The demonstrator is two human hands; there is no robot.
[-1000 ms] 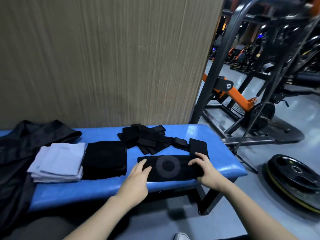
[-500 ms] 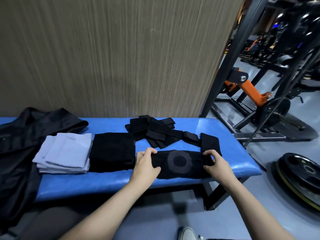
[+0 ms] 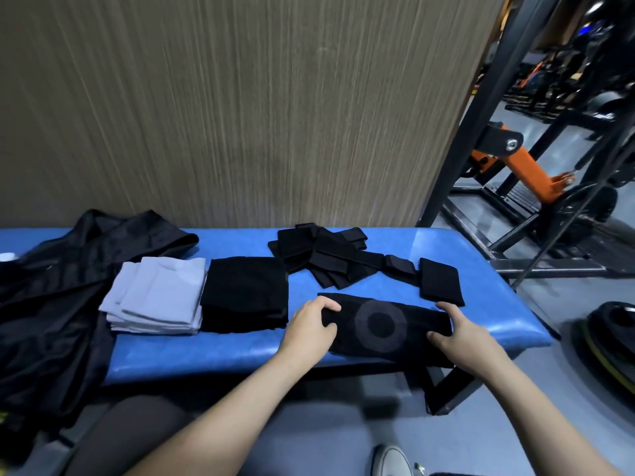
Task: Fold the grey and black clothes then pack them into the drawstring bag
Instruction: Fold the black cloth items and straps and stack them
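Note:
A black cloth with a grey ring pattern [image 3: 381, 326] lies folded into a long strip at the front of the blue bench [image 3: 220, 352]. My left hand [image 3: 309, 328] grips its left end, thumb on top. My right hand [image 3: 460, 331] grips its right end. To the left sit a folded black garment [image 3: 245, 293] and a folded grey garment [image 3: 158, 295] side by side. A black drawstring bag [image 3: 62, 286] sprawls over the bench's left end, hanging over the front edge.
A pile of black straps and pads [image 3: 330, 259] lies at the back of the bench, with a small black folded piece [image 3: 439, 281] to its right. A wood-grain wall stands behind. Gym rack frames [image 3: 481, 132] and a weight plate [image 3: 611, 341] are on the floor at right.
My hands went from resting flat on the ringed cloth to gripping both its ends. The view has shifted, so the bench sits more to the right.

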